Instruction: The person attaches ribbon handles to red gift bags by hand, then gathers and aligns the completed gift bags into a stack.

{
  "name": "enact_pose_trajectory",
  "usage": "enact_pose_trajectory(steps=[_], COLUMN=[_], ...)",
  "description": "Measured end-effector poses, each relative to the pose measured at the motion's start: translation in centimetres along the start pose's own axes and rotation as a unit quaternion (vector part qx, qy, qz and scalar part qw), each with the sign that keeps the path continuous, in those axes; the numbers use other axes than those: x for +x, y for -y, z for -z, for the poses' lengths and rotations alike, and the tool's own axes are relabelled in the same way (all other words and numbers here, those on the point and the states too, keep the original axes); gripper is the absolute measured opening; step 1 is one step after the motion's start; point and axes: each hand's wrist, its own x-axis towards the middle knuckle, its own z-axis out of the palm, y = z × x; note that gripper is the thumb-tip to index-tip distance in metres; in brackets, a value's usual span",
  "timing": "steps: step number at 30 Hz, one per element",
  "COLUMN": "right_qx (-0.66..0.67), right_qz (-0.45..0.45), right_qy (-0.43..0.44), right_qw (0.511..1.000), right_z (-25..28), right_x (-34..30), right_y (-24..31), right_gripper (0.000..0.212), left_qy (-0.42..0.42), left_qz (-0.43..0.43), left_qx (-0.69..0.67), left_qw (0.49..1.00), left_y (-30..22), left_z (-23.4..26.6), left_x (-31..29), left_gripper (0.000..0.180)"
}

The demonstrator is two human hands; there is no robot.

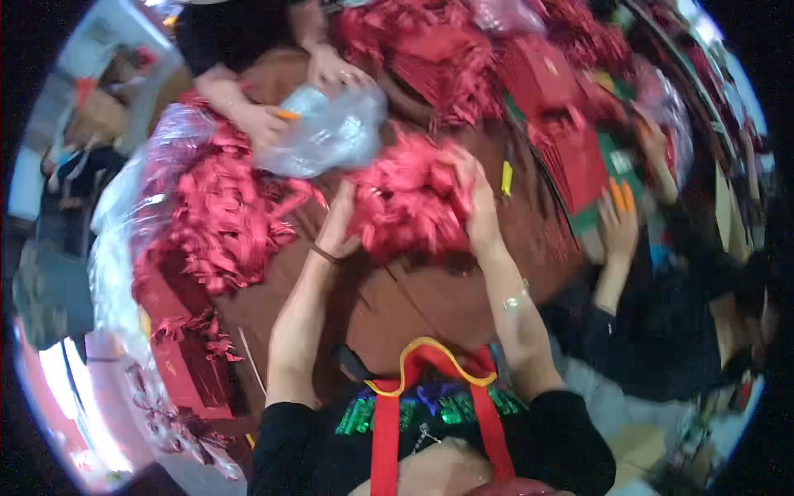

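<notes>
Gripping a shiny red ribbon bundle [409, 198] between left hand [339, 221] and right hand [475, 194] inside the brown tabletop's [389, 310] near edge, we likely prevent spilling.

No text, number or sign is legible in this view. A small gold mark [551, 64] appears on the red packet [531, 76] at upper right, and a pale, label-like patch [620, 161] appears on the green board [586, 222] at right; both are too small and blurred to read. Faint gold marking [170, 364] also shows on the red stack [187, 382] at lower left, its form equally indistinct.
</notes>
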Motion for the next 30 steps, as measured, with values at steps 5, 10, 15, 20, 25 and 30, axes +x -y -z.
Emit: enact_pose_trajectory(steps=[5, 10, 15, 20, 25, 30], right_qx=[-0.596, -0.63, -0.649, -0.497, -0.185, -0.088], right_qz=[0.11, 0.137, 0.205, 0.25, 0.312, 0.169], right_qy=[0.043, 0.142, 0.135, 0.268, 0.284, -0.212], right_qw=[0.794, 0.751, 0.72, 0.786, 0.887, 0.959], right_z=[-1.1, -3.3, -8.3, -6.9, -7.0, -2.0], right_x=[-0.7, -0.8, -2.6, -2.8, -4.7, -2.2], right_y=[6.0, 8.0, 6.7, 7.1, 10.0, 6.7], right_gripper=[0.037, 0.043, 0.058, 0.067, 0.053, 0.025], left_qy=[0.069, 0.102, 0.07, 0.025, 0.074, 0.036], left_qz=[-0.011, -0.013, -0.047, 0.012, 0.063, -0.024], left_qx=[0.004, -0.08, -0.043, -0.045, -0.187, -0.019], left_qw=[0.998, 0.991, 0.996, 0.999, 0.978, 0.999], left_y=[2.0, 3.0, 5.0, 3.5, 5.2, 5.0], left_z=[0.8, 2.7, 5.3, 2.4, 9.0, 6.5], left_x=[0.7, 1.5, 2.4, 1.4, 4.5, 5.1], left_gripper=[0.05, 0.048, 0.046, 0.046, 0.041, 0.051])
